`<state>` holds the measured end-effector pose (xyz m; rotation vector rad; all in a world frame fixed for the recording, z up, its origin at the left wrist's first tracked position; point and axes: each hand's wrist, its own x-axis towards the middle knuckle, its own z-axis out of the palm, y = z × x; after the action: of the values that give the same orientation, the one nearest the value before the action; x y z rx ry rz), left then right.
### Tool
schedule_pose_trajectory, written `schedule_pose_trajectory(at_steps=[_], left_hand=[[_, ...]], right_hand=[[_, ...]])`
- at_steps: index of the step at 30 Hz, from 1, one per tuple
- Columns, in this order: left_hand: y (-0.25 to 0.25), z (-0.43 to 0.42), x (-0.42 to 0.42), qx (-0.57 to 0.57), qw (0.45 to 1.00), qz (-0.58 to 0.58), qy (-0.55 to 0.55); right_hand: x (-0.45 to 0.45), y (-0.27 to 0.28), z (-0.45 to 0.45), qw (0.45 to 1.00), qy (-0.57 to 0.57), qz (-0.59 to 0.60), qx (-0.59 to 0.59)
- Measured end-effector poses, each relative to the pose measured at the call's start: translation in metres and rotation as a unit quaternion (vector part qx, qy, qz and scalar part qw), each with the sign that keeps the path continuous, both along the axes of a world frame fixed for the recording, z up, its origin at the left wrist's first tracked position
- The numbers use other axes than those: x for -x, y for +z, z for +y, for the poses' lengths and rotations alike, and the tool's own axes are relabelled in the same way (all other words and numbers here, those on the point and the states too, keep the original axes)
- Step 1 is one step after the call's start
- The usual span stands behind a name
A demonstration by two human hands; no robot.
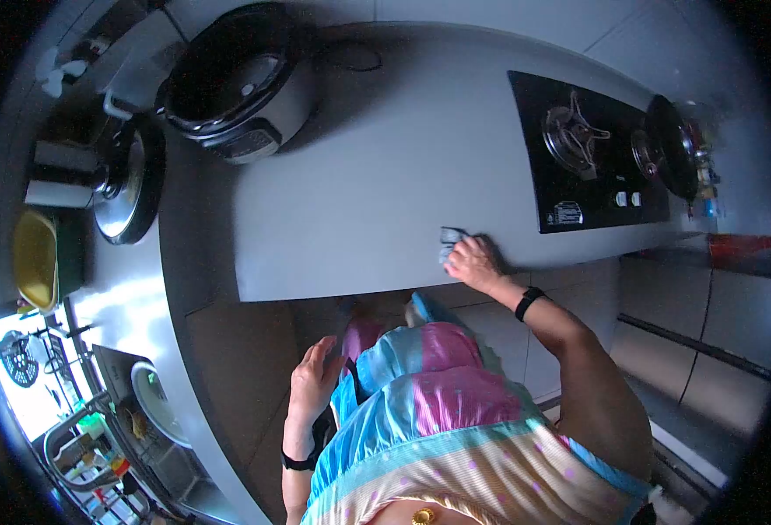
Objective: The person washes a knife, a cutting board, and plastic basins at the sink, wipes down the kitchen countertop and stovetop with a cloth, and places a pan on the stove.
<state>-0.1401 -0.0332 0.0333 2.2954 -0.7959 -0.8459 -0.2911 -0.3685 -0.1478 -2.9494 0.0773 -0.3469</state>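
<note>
My right hand [476, 265] is closed on a crumpled grey-and-white cloth [449, 238], pressed to the light countertop [377, 192] near its front edge. Part of the cloth is hidden under the fingers. My left hand [315, 378] hangs in front of the body, below the counter edge. Its fingers are slightly bent and apart, with nothing seen in them.
To the right of the cloth lies a black gas stove [591, 157] with a dark pan [670, 144] tilted up at its far end. An electric cooker [245, 96] stands at the back left. Along the left are a lid [132, 188], a yellow basin [35, 258] and a sink [206, 499].
</note>
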Motion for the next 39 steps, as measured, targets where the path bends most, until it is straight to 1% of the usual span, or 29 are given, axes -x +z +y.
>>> schedule_pose_trajectory(at_steps=[1,3,5,6,10,12,15,18,20,21,22,24,25,26,29,32,35,36,39], left_hand=[[0.000,-0.003,0.000,0.000,1.000,-0.004,-0.011],[-0.001,-0.009,-0.001,0.006,1.000,-0.001,-0.018],[-0.002,-0.013,0.001,0.007,1.000,0.005,-0.022],[-0.004,-0.015,0.002,0.007,1.000,0.007,-0.023],[-0.003,-0.034,0.004,-0.010,0.998,0.016,-0.055],[-0.006,-0.042,0.007,-0.016,0.997,0.020,-0.067],[-0.006,-0.056,0.010,-0.032,0.995,0.017,-0.095],[-0.005,-0.069,0.013,-0.021,0.993,0.010,-0.117],[-0.006,-0.077,0.021,-0.009,0.991,-0.006,-0.135],[-0.008,-0.078,0.023,-0.006,0.989,-0.018,-0.146],[-0.009,-0.079,0.023,-0.001,0.986,-0.029,-0.162],[-0.009,-0.082,0.025,0.001,0.987,-0.009,-0.161],[-0.008,-0.083,0.027,0.003,0.988,0.004,-0.156],[-0.012,-0.081,0.028,0.018,0.985,0.001,-0.173],[-0.002,-0.089,0.024,0.023,0.980,0.017,-0.195],[-0.016,-0.073,0.016,0.060,0.973,0.031,-0.220],[-0.006,-0.080,0.009,0.030,0.967,0.005,-0.252],[-0.013,-0.079,0.006,0.031,0.963,-0.017,-0.268],[-0.010,-0.091,0.008,0.090,0.970,0.063,-0.218]], right_hand=[[0.013,-0.001,-0.012,0.999,-0.035,0.020,-0.012],[0.028,0.003,-0.039,0.992,-0.119,0.009,0.032],[0.035,-0.003,-0.071,0.983,-0.173,0.019,0.060],[0.032,-0.006,-0.083,0.981,-0.186,0.022,0.048],[0.005,-0.011,-0.119,0.967,-0.243,0.014,0.069],[-0.010,-0.009,-0.130,0.959,-0.279,0.022,0.052],[-0.031,-0.001,-0.148,0.941,-0.335,-0.041,-0.015],[-0.051,-0.005,-0.172,0.927,-0.374,-0.030,0.024],[-0.054,-0.006,-0.180,0.917,-0.396,-0.048,0.027],[-0.055,-0.006,-0.179,0.910,-0.409,-0.056,0.030],[-0.053,-0.001,-0.172,0.911,-0.411,-0.039,0.017],[-0.039,0.011,-0.155,0.910,-0.414,-0.005,-0.003],[-0.028,0.009,-0.145,0.916,-0.397,-0.053,0.000],[-0.016,0.007,-0.133,0.915,-0.401,-0.047,-0.007],[0.006,0.002,-0.105,0.917,-0.396,-0.047,-0.018],[0.028,0.003,-0.072,0.903,-0.427,-0.045,0.000],[0.038,0.008,-0.047,0.893,-0.448,-0.037,0.015],[0.039,0.004,-0.041,0.888,-0.459,-0.039,0.011],[0.040,0.001,-0.019,0.870,-0.492,-0.027,0.004]])
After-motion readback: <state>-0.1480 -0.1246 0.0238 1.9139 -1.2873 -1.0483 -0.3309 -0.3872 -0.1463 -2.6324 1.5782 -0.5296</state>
